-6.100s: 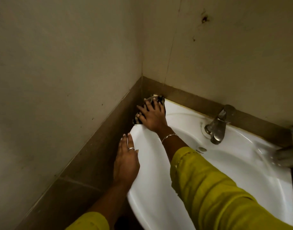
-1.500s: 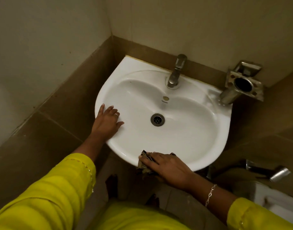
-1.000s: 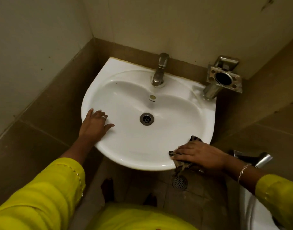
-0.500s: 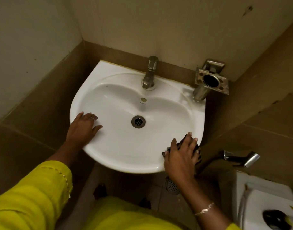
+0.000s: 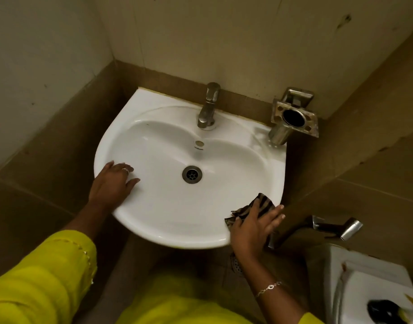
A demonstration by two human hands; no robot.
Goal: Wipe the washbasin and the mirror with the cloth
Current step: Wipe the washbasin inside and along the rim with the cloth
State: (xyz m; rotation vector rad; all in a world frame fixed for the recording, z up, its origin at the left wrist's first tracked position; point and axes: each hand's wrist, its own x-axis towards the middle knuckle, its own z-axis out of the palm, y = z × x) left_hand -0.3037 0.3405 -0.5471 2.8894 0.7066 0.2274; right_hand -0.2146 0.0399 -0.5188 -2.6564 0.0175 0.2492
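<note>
The white washbasin is fixed in a tiled corner, with a steel tap at its back and a drain in the bowl. My right hand presses a dark striped cloth flat against the basin's front right rim. My left hand rests flat on the left rim with fingers spread, a ring on one finger. No mirror is in view.
A steel holder is mounted on the wall right of the tap. A hand sprayer hangs low on the right wall. A white toilet cistern stands at the lower right. A floor drain lies under the basin.
My right hand has slid the cloth along the front rim from the middle to the right side. My left hand has stayed on the left rim.
</note>
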